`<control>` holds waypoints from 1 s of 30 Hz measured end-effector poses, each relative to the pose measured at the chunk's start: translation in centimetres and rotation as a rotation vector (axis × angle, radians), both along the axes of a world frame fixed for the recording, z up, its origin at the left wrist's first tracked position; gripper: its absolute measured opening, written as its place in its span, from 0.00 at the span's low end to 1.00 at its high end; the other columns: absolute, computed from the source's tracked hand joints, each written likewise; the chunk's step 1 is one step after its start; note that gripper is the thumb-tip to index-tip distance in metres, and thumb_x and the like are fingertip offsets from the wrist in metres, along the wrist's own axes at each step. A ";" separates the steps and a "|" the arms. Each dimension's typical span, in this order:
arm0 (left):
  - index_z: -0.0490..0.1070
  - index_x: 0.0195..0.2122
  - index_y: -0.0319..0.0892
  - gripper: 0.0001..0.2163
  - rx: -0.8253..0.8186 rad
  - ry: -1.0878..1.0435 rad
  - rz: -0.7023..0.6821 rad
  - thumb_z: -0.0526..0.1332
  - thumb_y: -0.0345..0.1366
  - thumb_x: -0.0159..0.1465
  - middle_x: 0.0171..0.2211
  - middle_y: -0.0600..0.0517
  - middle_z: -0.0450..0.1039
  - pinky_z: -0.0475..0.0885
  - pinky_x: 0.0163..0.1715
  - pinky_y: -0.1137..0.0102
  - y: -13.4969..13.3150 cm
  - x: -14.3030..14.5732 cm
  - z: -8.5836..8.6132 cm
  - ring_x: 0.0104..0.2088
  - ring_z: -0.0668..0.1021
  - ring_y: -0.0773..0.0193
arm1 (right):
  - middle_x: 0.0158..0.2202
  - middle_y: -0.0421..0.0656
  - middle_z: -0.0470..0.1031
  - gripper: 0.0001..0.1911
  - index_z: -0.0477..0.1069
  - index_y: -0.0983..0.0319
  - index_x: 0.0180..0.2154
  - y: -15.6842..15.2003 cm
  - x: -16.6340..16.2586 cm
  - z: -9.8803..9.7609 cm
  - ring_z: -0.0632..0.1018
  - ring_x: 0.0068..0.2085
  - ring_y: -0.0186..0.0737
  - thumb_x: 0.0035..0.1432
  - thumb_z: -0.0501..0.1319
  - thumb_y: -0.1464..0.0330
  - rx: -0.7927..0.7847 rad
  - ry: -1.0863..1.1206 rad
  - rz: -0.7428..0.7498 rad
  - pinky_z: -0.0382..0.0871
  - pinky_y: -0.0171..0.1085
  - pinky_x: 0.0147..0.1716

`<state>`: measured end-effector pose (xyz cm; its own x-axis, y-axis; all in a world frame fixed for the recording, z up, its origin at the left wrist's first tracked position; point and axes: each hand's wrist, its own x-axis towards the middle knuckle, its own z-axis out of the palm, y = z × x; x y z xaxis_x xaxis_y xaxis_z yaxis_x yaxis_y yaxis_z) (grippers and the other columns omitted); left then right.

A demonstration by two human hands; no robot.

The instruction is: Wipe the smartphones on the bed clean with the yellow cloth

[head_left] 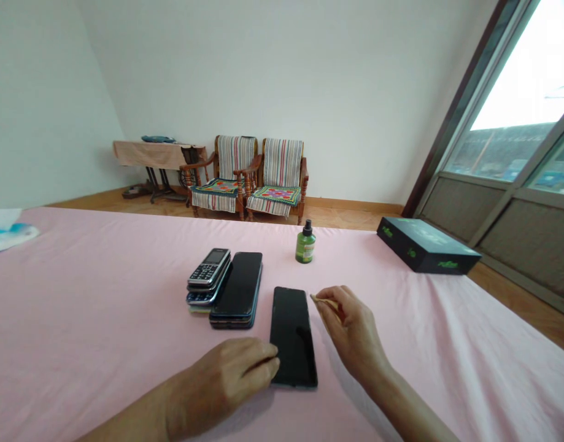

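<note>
A black smartphone [291, 325] lies flat, screen up, on the pink cloth. My left hand [226, 380] is closed at its lower left edge, fingertips gripping the rim. Between the pinched fingers of my right hand [348, 325] is a thin tan stick [325, 301] with a pale tip, like a cotton swab. That tip is just off the phone's upper right corner; the rest of the stick is partly hidden by my fingers. To the left are a stack of smartphones [239, 285] and a stack of keypad phones [211, 265].
Behind the phone stands a green spray bottle [305, 245] with a black top. A black box [429, 245] with green lettering sits at the right edge of the pink cloth [102, 307]. A tissue pack [10, 236] lies far left. Two wooden chairs [275, 178] stand beyond.
</note>
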<state>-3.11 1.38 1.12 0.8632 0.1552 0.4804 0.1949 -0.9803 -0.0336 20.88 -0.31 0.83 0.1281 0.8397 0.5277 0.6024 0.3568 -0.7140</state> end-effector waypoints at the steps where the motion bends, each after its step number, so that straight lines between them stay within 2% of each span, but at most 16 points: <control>1: 0.70 0.47 0.37 0.13 -0.044 0.022 0.013 0.50 0.23 0.68 0.42 0.42 0.77 0.77 0.40 0.67 0.0 -0.1 0.1 0.39 0.79 0.58 | 0.30 0.42 0.72 0.07 0.71 0.62 0.32 0.0 -0.1 -0.1 0.75 0.31 0.36 0.62 0.57 0.69 -0.020 0.010 0.021 0.67 0.33 0.29; 6: 0.70 0.43 0.39 0.13 -0.300 0.036 0.039 0.53 0.20 0.61 0.40 0.45 0.73 0.73 0.40 0.65 -0.2 -0.2 0.9 0.39 0.75 0.57 | 0.27 0.40 0.72 0.07 0.71 0.63 0.31 -0.2 -0.2 -0.9 0.73 0.27 0.34 0.61 0.58 0.69 -0.154 0.056 0.116 0.64 0.31 0.25; 10: 0.69 0.39 0.40 0.03 -0.329 0.036 0.057 0.61 0.30 0.64 0.36 0.47 0.72 0.70 0.36 0.67 -0.7 0.2 0.9 0.36 0.73 0.58 | 0.24 0.37 0.71 0.05 0.73 0.62 0.29 -1.2 -0.5 -0.4 0.71 0.25 0.32 0.58 0.61 0.72 -0.346 0.048 0.362 0.61 0.28 0.22; 13: 0.69 0.35 0.40 0.03 -0.321 0.095 0.068 0.63 0.32 0.65 0.34 0.49 0.72 0.68 0.34 0.69 -0.9 0.5 0.5 0.34 0.72 0.60 | 0.29 0.38 0.73 0.07 0.75 0.62 0.29 -1.6 -0.7 0.2 0.74 0.30 0.32 0.54 0.62 0.77 -0.362 -0.025 0.517 0.65 0.29 0.27; 15: 0.68 0.33 0.40 0.04 -0.322 0.102 0.069 0.62 0.29 0.65 0.34 0.51 0.71 0.67 0.34 0.71 -0.8 0.7 0.2 0.34 0.72 0.62 | 0.31 0.39 0.74 0.08 0.76 0.61 0.28 -1.4 -0.7 0.2 0.74 0.33 0.34 0.52 0.63 0.79 -0.337 -0.068 0.492 0.67 0.31 0.31; 17: 0.67 0.32 0.40 0.05 -0.336 0.109 0.067 0.62 0.27 0.65 0.34 0.51 0.71 0.66 0.33 0.72 -0.7 0.8 0.2 0.34 0.72 0.63 | 0.30 0.40 0.73 0.06 0.76 0.61 0.27 -0.8 -0.6 -0.2 0.74 0.34 0.35 0.52 0.65 0.77 -0.331 -0.086 0.402 0.67 0.32 0.32; 24: 0.65 0.29 0.40 0.08 -0.366 0.123 0.086 0.63 0.28 0.64 0.33 0.52 0.70 0.64 0.34 0.71 -0.7 1.1 0.0 0.34 0.72 0.64 | 0.31 0.42 0.71 0.07 0.74 0.62 0.29 1.8 -0.5 -2.9 0.73 0.35 0.40 0.59 0.61 0.72 -0.173 -0.161 0.148 0.66 0.36 0.35; 30: 0.64 0.29 0.40 0.09 -0.326 0.112 0.125 0.64 0.31 0.64 0.34 0.53 0.70 0.64 0.36 0.70 -0.9 1.1 -0.6 0.36 0.71 0.63 | 0.30 0.43 0.70 0.08 0.73 0.62 0.28 4.5 -0.2 -3.6 0.73 0.35 0.41 0.60 0.60 0.73 -0.094 -0.216 0.080 0.65 0.37 0.35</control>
<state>-1.98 0.52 0.55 0.8725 0.3921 0.2914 0.3265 -0.9118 0.2491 20.72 4.19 -2.73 -0.0481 0.8895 0.4543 0.7174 0.3473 -0.6039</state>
